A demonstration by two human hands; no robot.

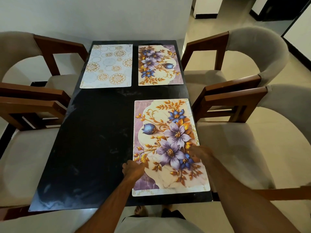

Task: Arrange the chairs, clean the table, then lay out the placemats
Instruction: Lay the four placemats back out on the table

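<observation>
Chairs: four [235, 68], two flanking each hand.
Placemats: three; two beyond the hands.
Left hand [133, 169]: pinching near placemat [168, 145] edge.
Right hand [200, 153]: blurred on it; grip unclear.

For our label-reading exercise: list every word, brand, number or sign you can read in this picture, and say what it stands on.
None can be read.
The near floral placemat, far floral placemat and white placemat with gold circles carry only patterns.
The black table top bears only smears.
</observation>
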